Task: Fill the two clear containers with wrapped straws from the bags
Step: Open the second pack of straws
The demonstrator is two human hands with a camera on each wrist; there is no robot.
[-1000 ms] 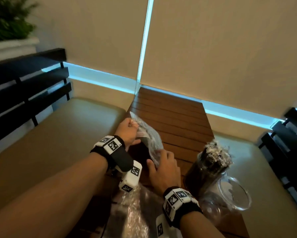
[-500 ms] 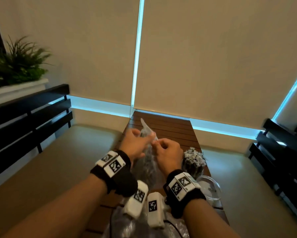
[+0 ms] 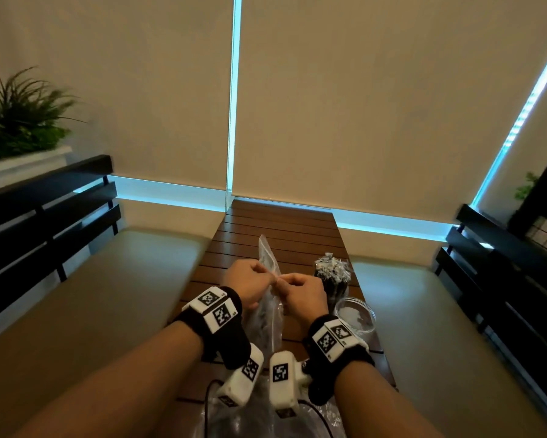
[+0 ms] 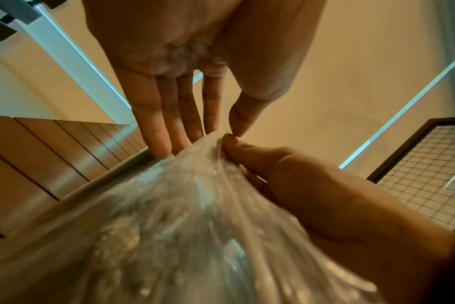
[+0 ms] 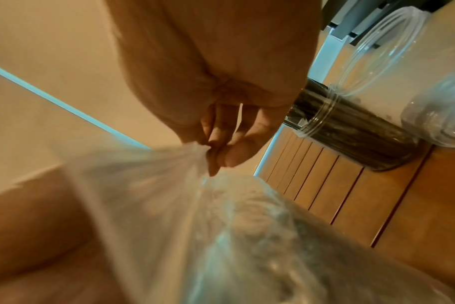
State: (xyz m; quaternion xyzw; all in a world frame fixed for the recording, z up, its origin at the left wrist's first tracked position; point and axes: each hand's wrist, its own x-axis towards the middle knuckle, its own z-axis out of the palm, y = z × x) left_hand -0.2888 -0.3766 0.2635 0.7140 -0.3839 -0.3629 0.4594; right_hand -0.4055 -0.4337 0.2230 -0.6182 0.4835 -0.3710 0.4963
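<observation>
So both hands are bunched together over the middle of the slatted wooden table [image 3: 278, 229], working on the top edge of a clear plastic bag [image 3: 267, 257] of wrapped straws. The left hand [image 3: 250, 281] has the bag's mouth nipped between thumb and fingertips, with the other fingers laid fairly straight along the film in the left wrist view. The right hand [image 3: 303, 292] is curled tight, pinching a gathered tuft of the same plastic right next to it. Knuckles nearly touching, bag held upright between them. My guess is that grip is set up for pulling the two sides apart to tear or open the top, since holding close together puts all the force on one small spot.

Off to the right of the hands sits one clear container [image 3: 332, 286] that already looks packed with dark straws, white wrapper ends frilling out the top. Just in front of it is a second clear container [image 3: 355, 314], which looks empty from here, though it's see-through and dim so I wouldn't swear to it. Both are parked close enough to dump straws straight in once the bag's open.

More crinkled plastic [image 3: 243, 415] lies near the table's close edge under the wrists, probably another bag.
</observation>
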